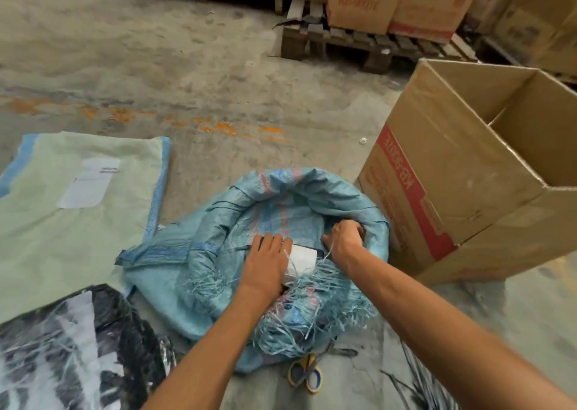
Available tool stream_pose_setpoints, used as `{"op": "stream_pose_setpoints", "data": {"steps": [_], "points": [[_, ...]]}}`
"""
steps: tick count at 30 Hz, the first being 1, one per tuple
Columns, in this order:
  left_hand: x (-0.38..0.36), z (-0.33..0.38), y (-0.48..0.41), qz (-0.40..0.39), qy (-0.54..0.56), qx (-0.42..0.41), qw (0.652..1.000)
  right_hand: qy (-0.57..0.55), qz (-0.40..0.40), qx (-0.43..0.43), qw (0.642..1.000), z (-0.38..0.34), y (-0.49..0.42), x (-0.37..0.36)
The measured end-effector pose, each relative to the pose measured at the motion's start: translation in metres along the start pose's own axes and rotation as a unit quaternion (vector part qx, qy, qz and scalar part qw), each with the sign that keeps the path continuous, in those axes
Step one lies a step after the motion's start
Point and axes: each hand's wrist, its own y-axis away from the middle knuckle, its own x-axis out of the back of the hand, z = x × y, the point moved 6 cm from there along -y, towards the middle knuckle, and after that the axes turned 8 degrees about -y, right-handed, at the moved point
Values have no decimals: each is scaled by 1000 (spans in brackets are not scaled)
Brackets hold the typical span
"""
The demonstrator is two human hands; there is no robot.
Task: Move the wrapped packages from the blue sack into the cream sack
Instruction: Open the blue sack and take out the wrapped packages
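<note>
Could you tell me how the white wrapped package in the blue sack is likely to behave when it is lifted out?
The white package looks boxy with flat faces, so it is probably stiff and unlikely to roll. Its wrap looks smooth, perhaps slippery. Frayed strands of the blue sack lie across it and may snag.

two sacks [199,272] (one blue), one scissors [307,375]
</note>
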Motion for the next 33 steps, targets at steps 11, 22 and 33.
{"op": "stream_pose_setpoints", "data": {"steps": [11,22,33], "points": [[-9,-10,1,-12,38,49,998,-157,90,50,982,41,13,41],[94,-123,49,9,280,237,930,-648,221,10,729,87,54,148],[168,-272,197,212,457,404,764,-855,280,181,398,29,106,295]]}}
